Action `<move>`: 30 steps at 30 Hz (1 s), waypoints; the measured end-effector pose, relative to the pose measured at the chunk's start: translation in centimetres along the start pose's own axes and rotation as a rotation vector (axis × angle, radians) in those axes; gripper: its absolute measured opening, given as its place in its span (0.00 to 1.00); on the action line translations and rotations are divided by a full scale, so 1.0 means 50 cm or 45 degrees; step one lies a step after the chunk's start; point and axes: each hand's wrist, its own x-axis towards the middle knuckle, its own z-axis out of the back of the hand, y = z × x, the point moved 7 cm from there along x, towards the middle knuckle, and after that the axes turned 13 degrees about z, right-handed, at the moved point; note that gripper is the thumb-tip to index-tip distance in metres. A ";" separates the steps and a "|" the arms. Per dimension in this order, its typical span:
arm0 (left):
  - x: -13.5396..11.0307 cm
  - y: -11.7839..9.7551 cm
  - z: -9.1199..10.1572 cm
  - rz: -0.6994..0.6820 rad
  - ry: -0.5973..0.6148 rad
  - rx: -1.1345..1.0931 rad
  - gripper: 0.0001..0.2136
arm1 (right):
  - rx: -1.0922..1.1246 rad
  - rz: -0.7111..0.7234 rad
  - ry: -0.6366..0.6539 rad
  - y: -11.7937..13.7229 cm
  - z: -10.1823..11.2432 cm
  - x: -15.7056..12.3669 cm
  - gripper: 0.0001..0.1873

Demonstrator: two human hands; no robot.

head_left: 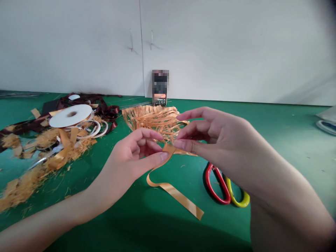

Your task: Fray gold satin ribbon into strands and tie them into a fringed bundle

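Observation:
A strip of gold satin ribbon (181,198) hangs in a curl from my fingers, its lower end lying on the green table. My left hand (135,152) pinches it near the upper end between thumb and fingers. At that same end, the thumb and fingers of my right hand (207,134) are closed on the ribbon's tip. Just behind my fingers lies a bunch of frayed gold ribbon pieces (149,117) with long loose threads. Scissors with red and yellow handles (217,189) rest below my right wrist, their blades hidden.
On the left, a white ribbon spool (70,116) sits among dark brown ribbon (109,108) and fluffy gold scraps (28,182). A phone (160,87) leans against the white wall (210,49) at the back. Something round and pale (327,126) stands at the right edge.

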 end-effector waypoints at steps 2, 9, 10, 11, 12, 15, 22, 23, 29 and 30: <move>0.000 0.001 0.002 -0.008 -0.007 0.001 0.12 | -0.018 0.024 -0.036 0.003 0.005 0.002 0.16; 0.000 -0.005 -0.003 -0.010 0.006 -0.017 0.12 | 0.063 -0.071 0.049 -0.003 -0.009 0.000 0.20; 0.000 -0.006 -0.003 -0.006 0.006 -0.006 0.12 | 0.051 -0.063 0.047 -0.003 -0.009 0.000 0.18; 0.000 -0.006 -0.003 -0.004 0.001 0.005 0.12 | 0.037 -0.049 0.036 -0.002 -0.007 0.000 0.16; 0.000 -0.005 -0.002 -0.002 -0.002 0.013 0.12 | 0.026 -0.033 0.021 -0.001 -0.005 0.000 0.15; 0.000 -0.001 0.002 -0.015 -0.003 0.021 0.12 | -0.002 0.016 -0.043 0.003 0.003 0.003 0.15; -0.001 0.002 0.005 -0.056 -0.005 -0.010 0.12 | 0.065 -0.042 -0.021 -0.002 -0.005 0.003 0.20; -0.001 0.000 0.004 -0.058 -0.004 -0.012 0.12 | 0.063 -0.052 0.002 -0.004 -0.007 0.002 0.20; -0.001 -0.004 0.000 -0.012 -0.004 0.013 0.12 | 0.002 0.000 -0.011 -0.004 -0.002 0.000 0.15; -0.001 -0.005 0.000 -0.017 -0.007 0.013 0.11 | -0.002 0.007 -0.018 -0.003 -0.002 0.001 0.15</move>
